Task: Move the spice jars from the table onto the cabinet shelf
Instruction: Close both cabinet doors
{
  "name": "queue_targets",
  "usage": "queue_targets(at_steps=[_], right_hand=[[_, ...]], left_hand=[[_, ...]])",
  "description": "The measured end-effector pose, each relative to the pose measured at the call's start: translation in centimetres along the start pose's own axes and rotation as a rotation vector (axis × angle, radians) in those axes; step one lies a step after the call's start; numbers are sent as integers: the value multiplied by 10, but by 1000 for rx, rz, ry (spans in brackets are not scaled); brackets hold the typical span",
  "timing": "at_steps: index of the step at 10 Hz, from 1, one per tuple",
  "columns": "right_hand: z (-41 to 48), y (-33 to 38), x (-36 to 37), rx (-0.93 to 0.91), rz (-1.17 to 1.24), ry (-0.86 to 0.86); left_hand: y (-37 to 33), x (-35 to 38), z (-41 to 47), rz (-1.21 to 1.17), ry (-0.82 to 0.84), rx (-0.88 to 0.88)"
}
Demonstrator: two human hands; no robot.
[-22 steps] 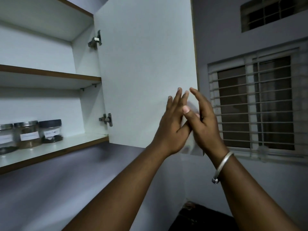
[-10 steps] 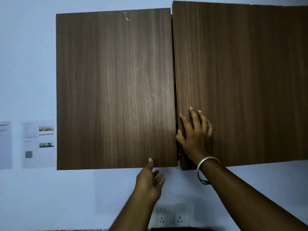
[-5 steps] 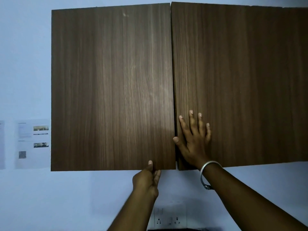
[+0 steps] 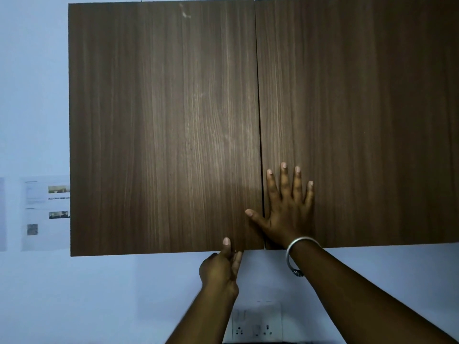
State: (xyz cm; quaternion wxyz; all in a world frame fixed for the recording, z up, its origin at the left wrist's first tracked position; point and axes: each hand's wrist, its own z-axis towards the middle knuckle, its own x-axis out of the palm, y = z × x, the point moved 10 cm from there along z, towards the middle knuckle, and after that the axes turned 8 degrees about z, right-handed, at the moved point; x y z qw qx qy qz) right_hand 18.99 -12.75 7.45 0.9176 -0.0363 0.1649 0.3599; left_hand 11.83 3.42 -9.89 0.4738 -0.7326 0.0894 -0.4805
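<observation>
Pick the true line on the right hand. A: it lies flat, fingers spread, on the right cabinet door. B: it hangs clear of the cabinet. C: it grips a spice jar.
A: the right hand lies flat, fingers straight and spread, against the right cabinet door and holds nothing.

The left cabinet door (image 4: 161, 120) and right cabinet door (image 4: 360, 108) fill most of the frame in dark brown wood grain with fine vertical streaks, lighter and greyer towards the middle of the left one. A few pale scuffs mark the left door near its top. The wall (image 4: 32, 95) around them is a flat pale bluish lilac. At the left edge, white sheets of paper (image 4: 37, 212) carry faint grey text and small dull-coloured photos. A shiny silver bangle (image 4: 298, 244) sits lower right of centre. At the bottom, the socket plate (image 4: 255, 326) is white with dark holes.
</observation>
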Motion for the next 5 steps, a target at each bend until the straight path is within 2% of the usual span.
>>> queue_targets(at_steps=[1, 2, 3, 4, 5], right_hand=[[0, 3, -2, 8, -12, 38], [-2, 4, -4, 20, 5, 93], [1, 8, -18, 37, 71, 117], [-4, 26, -44, -47, 107, 10], [-6, 45, -66, -144, 145, -58]], left_hand=[[-4, -10, 0, 159, -76, 23], [-7, -8, -16, 438, -26, -7], [-58, 11, -33, 726, 65, 390], [-133, 45, -98, 1097, -60, 1296], [-151, 72, -135, 1352, -155, 1781]])
